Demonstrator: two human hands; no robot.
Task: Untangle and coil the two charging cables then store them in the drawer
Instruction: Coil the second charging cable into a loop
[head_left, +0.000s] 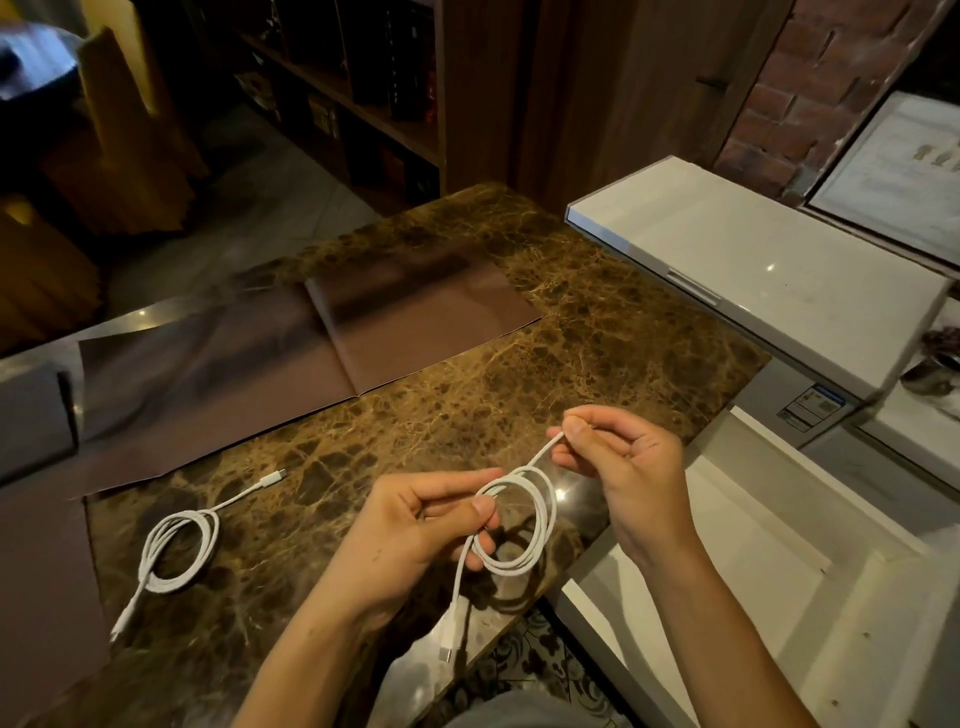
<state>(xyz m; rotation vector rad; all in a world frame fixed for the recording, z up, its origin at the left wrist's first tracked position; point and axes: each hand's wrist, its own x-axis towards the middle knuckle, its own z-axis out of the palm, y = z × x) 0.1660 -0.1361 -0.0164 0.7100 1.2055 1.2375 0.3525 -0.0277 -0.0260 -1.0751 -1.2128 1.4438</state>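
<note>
A home interior: marble table (545, 322), bookshelf (363, 104), brick wall (810, 104).

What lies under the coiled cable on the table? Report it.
The coiled cable rests directly on bare marble tabletop, whose veined surface shows through the loop. Nothing else appears beneath it, though the strands hide the strip directly under them.

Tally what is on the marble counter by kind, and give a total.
White charging cables: 2, a coiled cable lying on the marble counter and a held cable between the left hand and right hand.
Brown paper sheets: 1.
Total: 3.
</note>
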